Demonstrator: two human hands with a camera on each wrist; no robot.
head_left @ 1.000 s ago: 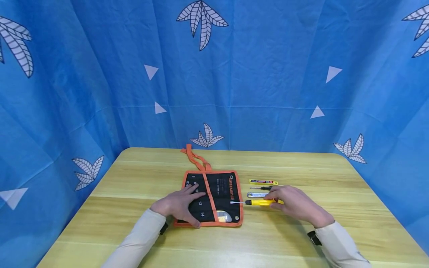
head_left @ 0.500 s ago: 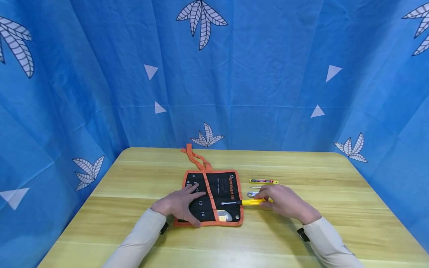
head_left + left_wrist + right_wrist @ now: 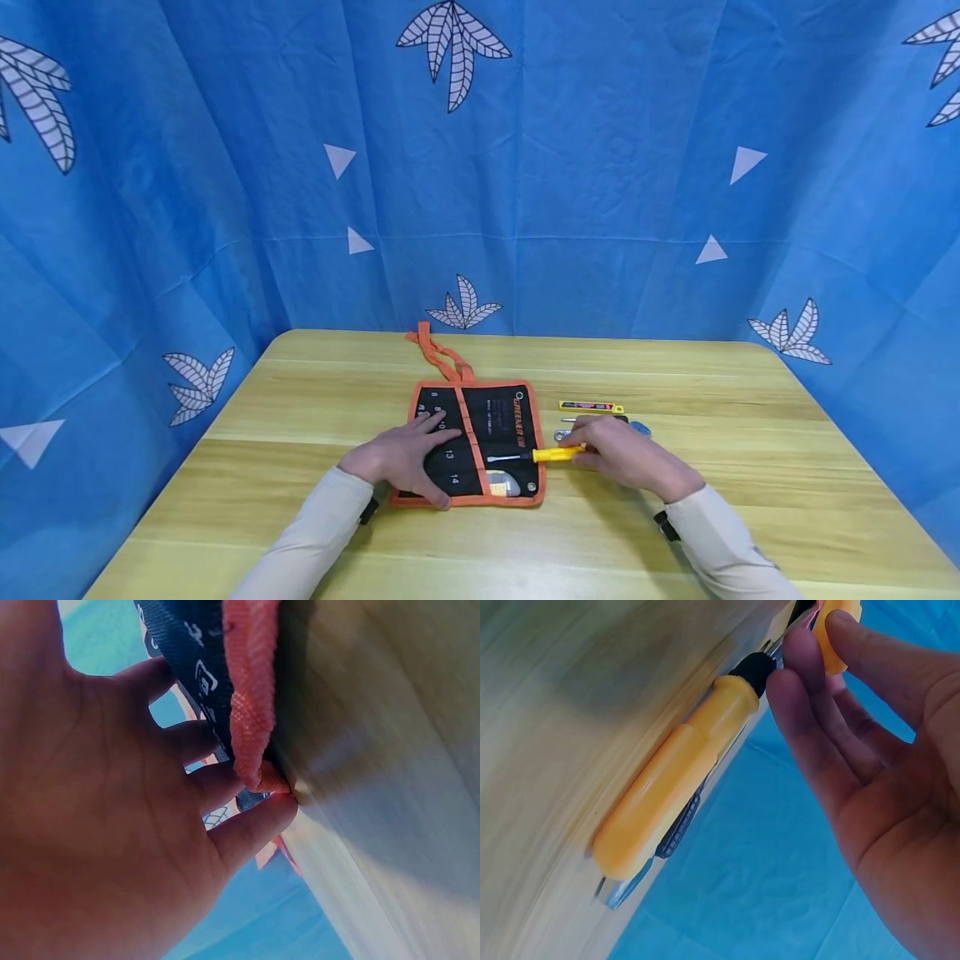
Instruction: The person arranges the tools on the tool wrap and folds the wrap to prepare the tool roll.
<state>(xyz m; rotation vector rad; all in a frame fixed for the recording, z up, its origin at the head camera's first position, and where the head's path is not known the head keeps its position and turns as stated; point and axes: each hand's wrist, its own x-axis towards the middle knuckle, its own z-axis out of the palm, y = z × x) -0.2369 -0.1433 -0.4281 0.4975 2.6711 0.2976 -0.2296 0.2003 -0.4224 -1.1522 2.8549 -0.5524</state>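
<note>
My left hand (image 3: 408, 462) lies spread with straight fingers on the left part of a black, orange-edged tool pouch (image 3: 497, 429). In the left wrist view, fingertips reach the orange edge (image 3: 251, 697). My right hand (image 3: 622, 450) pinches the yellow handle of a flat-blade screwdriver (image 3: 557, 454) between thumb and fingers. Its blade points left over the right half of the pouch, beside the orange pocket band. A yellow-and-grey rounded tool end (image 3: 502, 483) shows at the pouch's lower edge. Below the right hand, another yellow handle with a black collar (image 3: 671, 787) appears in the right wrist view.
Right of the pouch lie a slim yellow case (image 3: 591, 407) and a wrench (image 3: 564, 435), partly covered by my right hand. Orange straps (image 3: 442, 354) trail from the pouch's far edge. A blue curtain (image 3: 600, 167) hangs behind the wooden table (image 3: 300, 400).
My right hand has moved left with the screwdriver, carrying the blade from the pouch's right part toward the orange band. The left hand stays put on the pouch.
</note>
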